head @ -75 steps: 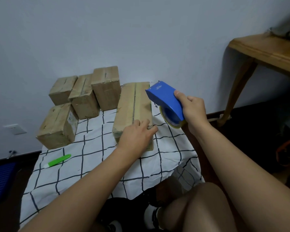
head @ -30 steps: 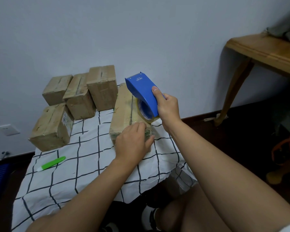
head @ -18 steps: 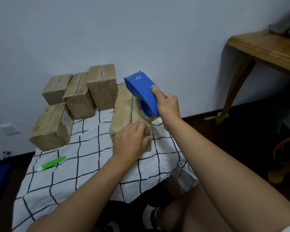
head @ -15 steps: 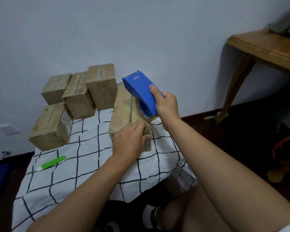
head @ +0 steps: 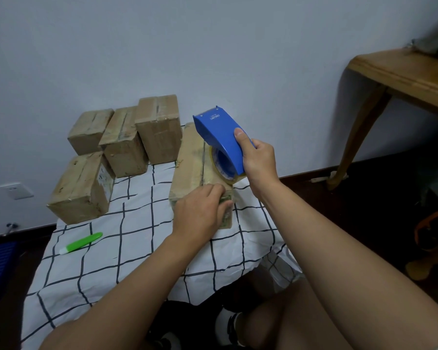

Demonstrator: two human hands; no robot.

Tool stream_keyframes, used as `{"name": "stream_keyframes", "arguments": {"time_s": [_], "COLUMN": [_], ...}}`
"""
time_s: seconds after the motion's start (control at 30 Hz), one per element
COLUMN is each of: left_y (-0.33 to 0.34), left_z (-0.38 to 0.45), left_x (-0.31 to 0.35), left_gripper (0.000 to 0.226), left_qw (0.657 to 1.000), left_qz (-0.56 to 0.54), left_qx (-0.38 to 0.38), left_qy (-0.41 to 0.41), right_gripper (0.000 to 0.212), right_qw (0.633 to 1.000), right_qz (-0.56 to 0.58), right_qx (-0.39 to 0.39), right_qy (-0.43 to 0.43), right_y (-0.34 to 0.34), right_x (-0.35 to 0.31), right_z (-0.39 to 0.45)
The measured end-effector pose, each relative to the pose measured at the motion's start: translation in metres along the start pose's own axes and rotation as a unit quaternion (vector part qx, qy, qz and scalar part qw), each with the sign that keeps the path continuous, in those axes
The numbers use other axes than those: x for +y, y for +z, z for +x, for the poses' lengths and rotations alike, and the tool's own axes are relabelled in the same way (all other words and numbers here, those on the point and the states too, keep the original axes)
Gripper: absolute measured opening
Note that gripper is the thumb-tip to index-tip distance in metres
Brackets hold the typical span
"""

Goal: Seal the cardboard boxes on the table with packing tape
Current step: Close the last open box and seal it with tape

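A long flat cardboard box [head: 190,157] lies on the checked cloth of the table [head: 127,231], its centre seam running away from me. My left hand [head: 200,213] presses its fingers down on the box's near end, over the tape's end. My right hand [head: 257,162] grips a blue tape dispenser [head: 220,140] that rests on the near part of the box top, with its yellow tape roll [head: 221,170] underneath. Several smaller boxes stand behind and to the left, such as one at the left edge [head: 80,186] and a taller one [head: 159,128].
A green and white cutter [head: 81,243] lies on the cloth at the left. A wooden side table [head: 400,77] stands to the right above a dark floor. The wall is close behind the boxes. My knees are below the table's front edge.
The dispenser came in from the right onto the box and settled near its front end. My left hand stayed pressing on the near end. In the last half second little has moved.
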State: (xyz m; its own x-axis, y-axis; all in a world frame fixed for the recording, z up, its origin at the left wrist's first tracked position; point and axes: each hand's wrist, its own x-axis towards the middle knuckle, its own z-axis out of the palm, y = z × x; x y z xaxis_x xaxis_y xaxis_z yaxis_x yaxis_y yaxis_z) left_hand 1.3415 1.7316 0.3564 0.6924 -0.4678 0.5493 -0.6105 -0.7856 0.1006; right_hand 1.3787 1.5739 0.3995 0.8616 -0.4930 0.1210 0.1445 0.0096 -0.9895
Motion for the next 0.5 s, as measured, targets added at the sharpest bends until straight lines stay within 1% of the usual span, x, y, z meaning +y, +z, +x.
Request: {"name": "stream_keyframes", "arguments": {"time_s": [0.07,0.23,0.3,0.4,0.5], "left_y": [-0.001,-0.001,0.006,0.017,0.026], "left_z": [-0.001,-0.003,-0.005,-0.013,-0.016], "left_x": [-0.003,-0.003,-0.002,-0.002,-0.006], "left_gripper": [0.021,0.015,0.011,0.005,0.007], "left_qw": [1.000,0.999,0.999,0.992,0.986], "left_qz": [-0.018,-0.036,-0.019,0.008,0.007], "left_qx": [-0.010,-0.002,0.028,0.095,0.127], "left_qy": [-0.001,0.025,0.038,0.080,0.110], "right_gripper": [0.051,0.053,0.053,0.052,0.054], "right_qw": [1.000,1.000,1.000,1.000,1.000], "right_qz": [-0.002,-0.008,-0.006,0.001,-0.005], "right_qx": [0.000,0.004,0.009,0.009,0.006], "right_qy": [0.000,0.004,0.008,0.008,0.004], "right_y": [0.000,0.001,0.000,0.001,0.000], "right_x": [0.000,0.000,0.000,0.000,0.000], "right_z": [0.000,0.001,0.001,0.001,0.001]}}
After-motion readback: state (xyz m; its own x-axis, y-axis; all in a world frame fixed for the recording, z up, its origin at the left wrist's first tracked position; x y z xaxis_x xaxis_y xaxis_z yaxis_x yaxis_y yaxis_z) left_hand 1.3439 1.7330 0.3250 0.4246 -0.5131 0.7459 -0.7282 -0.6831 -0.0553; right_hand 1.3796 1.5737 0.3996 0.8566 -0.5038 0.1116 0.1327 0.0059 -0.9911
